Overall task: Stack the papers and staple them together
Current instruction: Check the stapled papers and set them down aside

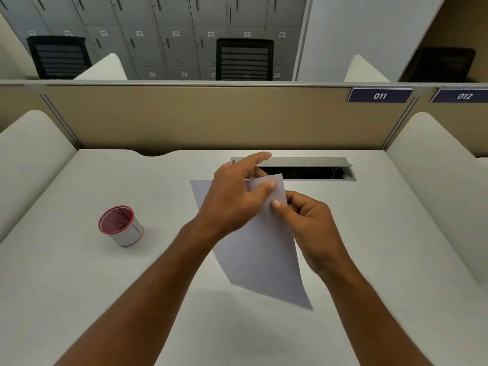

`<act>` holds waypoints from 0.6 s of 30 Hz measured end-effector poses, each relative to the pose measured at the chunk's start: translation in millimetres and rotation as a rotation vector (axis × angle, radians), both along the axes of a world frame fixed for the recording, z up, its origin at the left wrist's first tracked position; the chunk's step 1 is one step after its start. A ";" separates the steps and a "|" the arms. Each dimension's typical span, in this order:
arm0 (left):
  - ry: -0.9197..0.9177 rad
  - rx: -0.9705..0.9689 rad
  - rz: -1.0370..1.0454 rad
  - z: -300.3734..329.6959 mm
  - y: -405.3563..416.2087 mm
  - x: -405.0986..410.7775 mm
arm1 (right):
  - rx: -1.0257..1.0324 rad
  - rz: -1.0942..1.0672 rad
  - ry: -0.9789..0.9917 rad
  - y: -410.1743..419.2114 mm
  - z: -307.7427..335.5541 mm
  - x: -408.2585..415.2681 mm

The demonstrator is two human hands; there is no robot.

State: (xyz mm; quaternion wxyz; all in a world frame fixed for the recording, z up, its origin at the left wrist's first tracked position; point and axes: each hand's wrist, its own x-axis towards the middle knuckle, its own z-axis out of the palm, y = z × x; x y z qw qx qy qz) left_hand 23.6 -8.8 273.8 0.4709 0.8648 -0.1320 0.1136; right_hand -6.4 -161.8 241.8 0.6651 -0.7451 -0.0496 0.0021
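Observation:
Pale grey-white papers (pixel 260 257) are held tilted above the middle of the white desk (pixel 105 299), their lower corner hanging free over the surface. My left hand (pixel 235 199) reaches across their top edge, thumb on the front near the upper right corner and fingers behind. My right hand (pixel 307 228) pinches the right edge just below that corner, thumb on the front. A strip of paper (pixel 200 191) shows to the left behind my left hand. How many sheets there are I cannot tell. No stapler is in view.
A small white tub with a red rim (pixel 121 225) lies tilted on the desk to the left. An open cable hatch (pixel 303 170) sits at the back of the desk. Beige partitions (pixel 184 117) and white side dividers enclose the desk.

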 end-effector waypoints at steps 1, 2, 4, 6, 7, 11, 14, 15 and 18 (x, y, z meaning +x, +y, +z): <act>0.014 -0.022 -0.015 -0.9 -0.1 0.7 | 0.000 0.002 0.003 0.2 -0.5 -0.1; 0.027 -0.040 -0.021 -1.6 -0.3 1.5 | -0.004 0.000 0.009 0.1 -1.3 0.0; 0.056 -0.061 -0.016 -3.3 -0.8 2.4 | -0.011 -0.007 0.021 -0.4 -2.8 0.1; 0.076 -0.087 -0.009 -4.6 -1.8 2.4 | -0.017 -0.009 0.023 -0.8 -3.8 0.0; 0.084 -0.103 -0.008 -4.9 -2.0 2.3 | -0.018 -0.012 0.021 -0.9 -4.2 -0.2; 0.117 -0.159 -0.015 -6.0 -0.9 1.7 | -0.027 -0.022 0.033 -1.0 -6.9 -0.1; 0.141 -0.198 -0.014 -6.2 1.1 1.8 | -0.036 -0.023 0.050 -0.4 -10.2 0.2; 0.146 -0.209 -0.015 -6.3 1.7 2.0 | -0.037 -0.025 0.053 -0.3 -10.9 0.1; 0.165 -0.225 -0.023 -7.6 4.5 2.7 | -0.042 -0.028 0.060 -0.2 -13.4 0.0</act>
